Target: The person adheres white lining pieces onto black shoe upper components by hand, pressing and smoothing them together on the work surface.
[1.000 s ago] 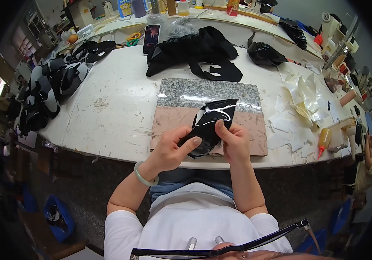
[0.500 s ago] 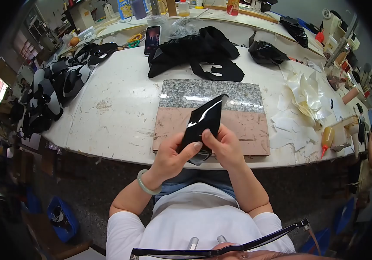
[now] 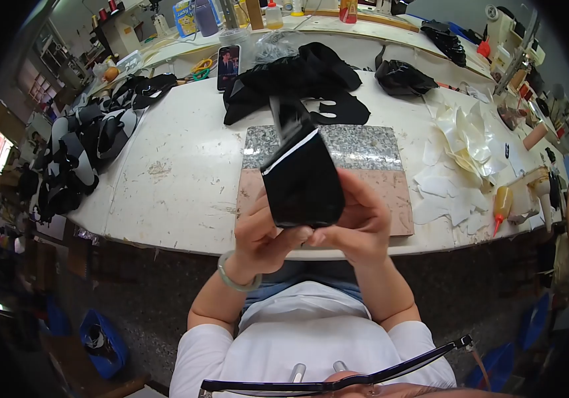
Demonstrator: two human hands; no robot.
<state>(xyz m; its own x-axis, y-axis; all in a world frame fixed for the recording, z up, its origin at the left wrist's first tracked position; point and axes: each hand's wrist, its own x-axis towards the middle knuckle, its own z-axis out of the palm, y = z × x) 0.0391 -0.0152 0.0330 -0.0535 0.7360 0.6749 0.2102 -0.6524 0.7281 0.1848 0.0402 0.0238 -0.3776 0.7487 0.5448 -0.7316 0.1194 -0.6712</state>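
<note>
A glossy black, soft-looking folded piece (image 3: pixel 305 182) has turned since half a second ago: its broad smooth face now shows, its far end blurred. My left fingers (image 3: pixel 252 224) and right fingers (image 3: pixel 366 197) pinch its near edge, thumbs almost meeting, above a pink-and-grey stone slab (image 3: pixel 394 205) on the scuffed white bench (image 3: pixel 165 192). I judge it's being reoriented.

- Before me is the table (image 3: pixel 165 169), and on it lies the slab (image 3: pixel 374 152).
- Between my left hand (image 3: pixel 259 232) and my right hand (image 3: pixel 364 224) is the piece (image 3: pixel 307 186).
- Behind the slab lies the cloth (image 3: pixel 297 74); the phone (image 3: pixel 228 65) is at its left.
- Far left is the heap (image 3: pixel 75 139).
- Right of the slab lie the scraps (image 3: pixel 453 199), then the bottle (image 3: pixel 503 201).
</note>
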